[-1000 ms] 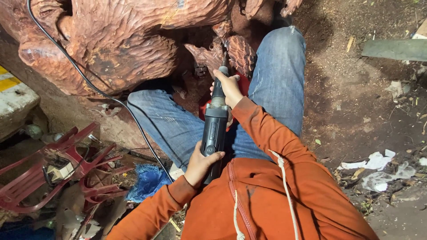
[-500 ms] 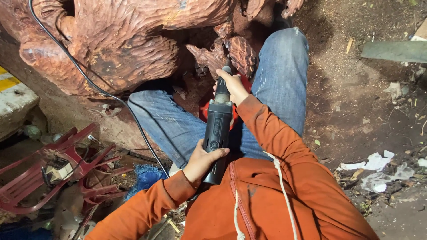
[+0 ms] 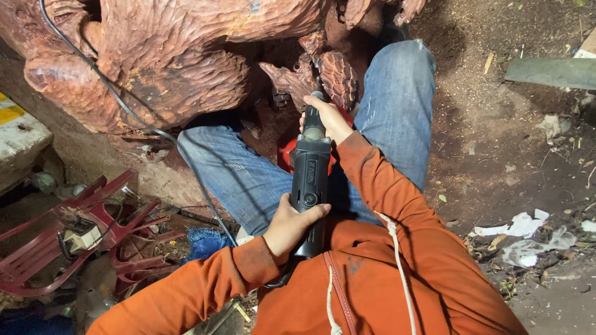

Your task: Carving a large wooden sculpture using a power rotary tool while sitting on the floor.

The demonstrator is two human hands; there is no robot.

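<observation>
A large reddish carved wood sculpture (image 3: 167, 68) fills the upper left, with scaly carved knobs (image 3: 335, 71) near the centre. I sit with jeans-clad legs spread under it. A long black power grinder (image 3: 309, 180) points up at the carved knobs. My left hand (image 3: 288, 224) grips the rear body of the grinder near my chest. Wrapped around the grinder's front neck, close to the carving, is my right hand (image 3: 328, 119). The tool tip is hidden behind my right hand. A black cable (image 3: 124, 105) runs over the sculpture and down across my left leg.
A broken red plastic chair (image 3: 74, 236) lies at the lower left with a small box on it. Blue cloth (image 3: 202, 245) sits beside my left leg. White scraps of paper and plastic (image 3: 528, 232) litter the dirt floor at right. A concrete block (image 3: 18, 133) stands far left.
The view has shifted slightly and the grinder has edged upward toward the carved knobs. Both hands keep the same grip.
</observation>
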